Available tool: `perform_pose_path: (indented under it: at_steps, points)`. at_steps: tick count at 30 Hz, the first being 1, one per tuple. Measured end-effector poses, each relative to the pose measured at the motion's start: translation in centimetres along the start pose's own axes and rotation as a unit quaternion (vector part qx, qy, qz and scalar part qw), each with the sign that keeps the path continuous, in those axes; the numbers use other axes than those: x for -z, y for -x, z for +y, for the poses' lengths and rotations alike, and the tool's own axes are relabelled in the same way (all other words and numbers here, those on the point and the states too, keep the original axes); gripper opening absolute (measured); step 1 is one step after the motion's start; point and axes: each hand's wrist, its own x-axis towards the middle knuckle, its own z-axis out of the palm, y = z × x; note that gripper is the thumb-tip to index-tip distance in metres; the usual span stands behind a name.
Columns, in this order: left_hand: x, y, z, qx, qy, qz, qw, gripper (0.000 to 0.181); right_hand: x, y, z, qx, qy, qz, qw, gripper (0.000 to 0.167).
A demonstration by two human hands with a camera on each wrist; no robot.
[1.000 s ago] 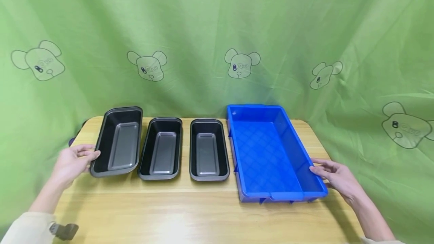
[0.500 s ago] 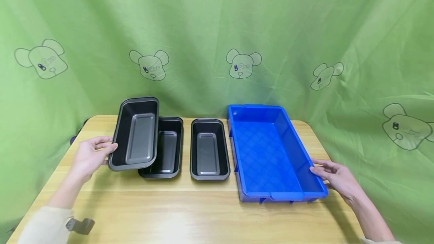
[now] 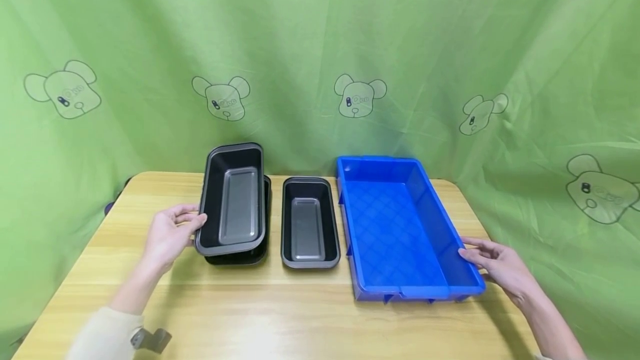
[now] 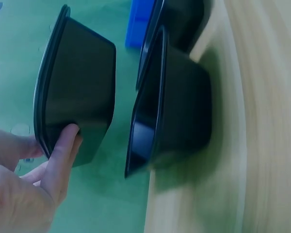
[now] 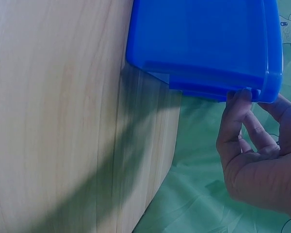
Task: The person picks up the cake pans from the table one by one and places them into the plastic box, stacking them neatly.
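My left hand (image 3: 171, 233) pinches the left rim of a black loaf pan (image 3: 240, 204), held up above a second black pan (image 3: 239, 259) on the table. The left wrist view shows a gap between the raised pan (image 4: 80, 73) and the pan below it (image 4: 184, 102). A third black pan (image 3: 306, 229) stands to the right. My right hand (image 3: 501, 264) grips the right rim of the blue tray (image 3: 400, 232) near its front corner; in the right wrist view the fingers (image 5: 240, 104) are at the rim's underside.
The wooden table (image 3: 280, 321) has rounded back corners. Behind it and at both sides hangs a green curtain (image 3: 290, 26) with printed bear heads. The blue tray stands close to the right of the third pan.
My left hand has carried the raised pan to the right, from the table's left side to over the second pan, covering most of it. My right hand has stayed on the tray.
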Motion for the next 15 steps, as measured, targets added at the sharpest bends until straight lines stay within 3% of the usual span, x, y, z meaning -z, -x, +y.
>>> perform_pose_path:
  at_steps: [15]
  points:
    - [-6.8, 0.8, 0.6, -0.012, 0.030, 0.005, 0.9995, 0.038, 0.0, 0.0, 0.0, 0.001, 0.003, 0.001, 1.0000, 0.035]
